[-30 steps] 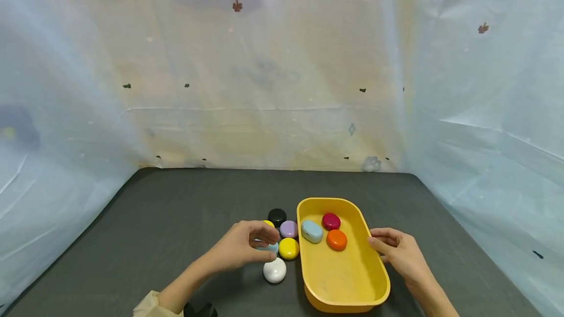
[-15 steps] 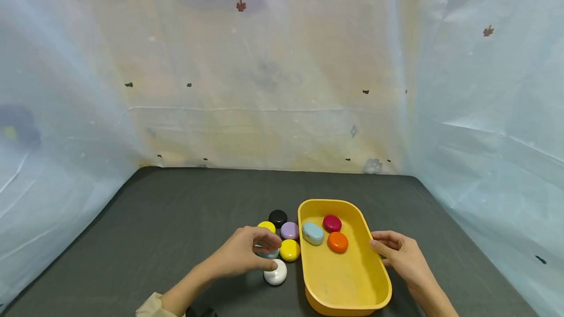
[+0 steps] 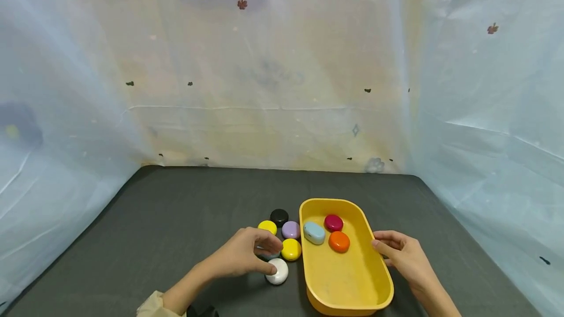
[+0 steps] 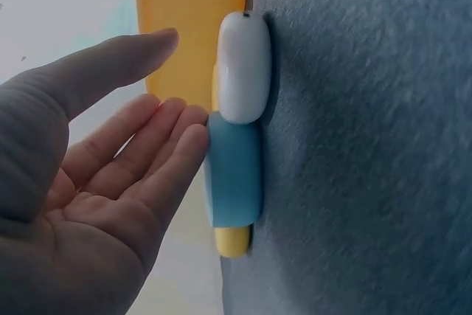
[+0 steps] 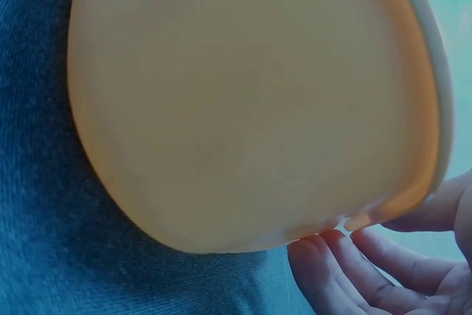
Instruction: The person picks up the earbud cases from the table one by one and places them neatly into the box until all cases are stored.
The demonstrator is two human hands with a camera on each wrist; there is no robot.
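My left hand (image 3: 242,254) is held over several glossy pebble-shaped pieces, thumb and fingers spread apart. Its thumb overlaps a white piece (image 3: 279,273) in the head view. In the left wrist view, the fingertips reach the upper edge of a light blue piece (image 4: 234,171) beside the white one; in the head view the hand mostly hides that blue piece. My right hand (image 3: 403,258) pinches the right side of a yellow open box (image 3: 345,283), thumb at the rim and fingers against the outer wall. Inside lie a light blue (image 3: 314,233), a crimson (image 3: 333,222) and an orange piece (image 3: 339,241).
Beside the box's left wall sit a front yellow piece (image 3: 291,249), a purple piece (image 3: 291,229), a black piece (image 3: 279,217) and another yellow piece (image 3: 267,227). Everything stands on a dark cloth-covered table (image 3: 198,199). Pale patterned sheeting (image 3: 264,87) encloses the back and sides.
My left hand has shifted slightly toward the near side and right, and its thumb has come over the white piece. The right hand stays on the box.
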